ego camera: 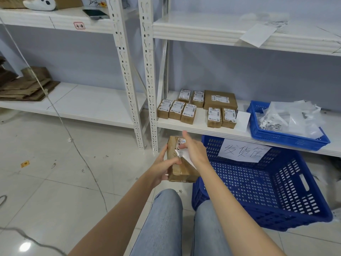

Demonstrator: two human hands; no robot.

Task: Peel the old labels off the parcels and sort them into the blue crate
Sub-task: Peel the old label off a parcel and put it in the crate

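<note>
My left hand grips a brown cardboard parcel from its left side, above my knees. A white label on the parcel's top face is partly lifted and curled. My right hand pinches that label from the right. To the right, on the floor, stands a large blue crate bearing a handwritten paper sign. Several small labelled parcels and one bigger labelled box lie on the low white shelf.
A smaller blue tray full of peeled white label scraps sits on the shelf's right part. White slotted shelf posts stand just behind my hands. Flattened cardboard lies on the left shelf. A thin cable trails over the tiled floor.
</note>
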